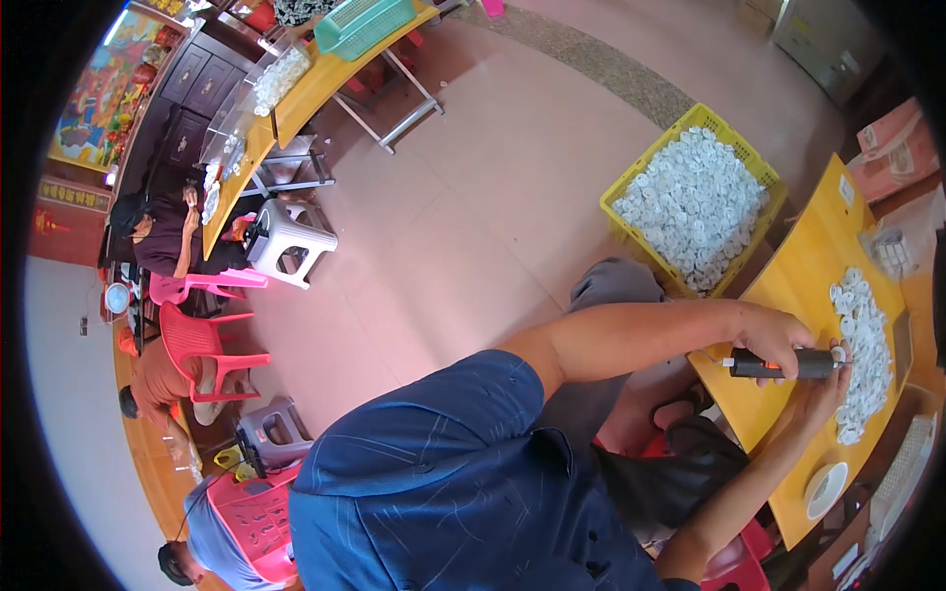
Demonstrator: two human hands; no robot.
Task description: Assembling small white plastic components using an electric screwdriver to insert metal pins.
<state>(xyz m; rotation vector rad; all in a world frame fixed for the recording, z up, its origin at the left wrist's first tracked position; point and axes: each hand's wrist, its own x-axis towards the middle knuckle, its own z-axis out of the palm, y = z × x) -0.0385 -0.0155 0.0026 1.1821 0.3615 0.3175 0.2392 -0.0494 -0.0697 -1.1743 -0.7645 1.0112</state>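
My left hand (774, 340) is closed around a black cylindrical hand tool (814, 363), held roughly level above the yellow table (778, 295). A small orange spot shows on the tool beside my fingers, and a pale tip sticks out at its left end. At the tool's right end my right hand (824, 392) pinches a small white round part (839, 356), which meets the tool there. Part of my right hand's fingers is hidden. Just beyond both hands, a long pile of white round plastic parts (865, 345) lies on the table.
A yellow crate (631, 236) full of similar white parts stands on the floor by my left knee. A white bowl (826, 491) rests at the table's near end. Co-workers sit at another wooden table (236, 187) on the left, near pink chairs (192, 345) and a white stool (296, 236).
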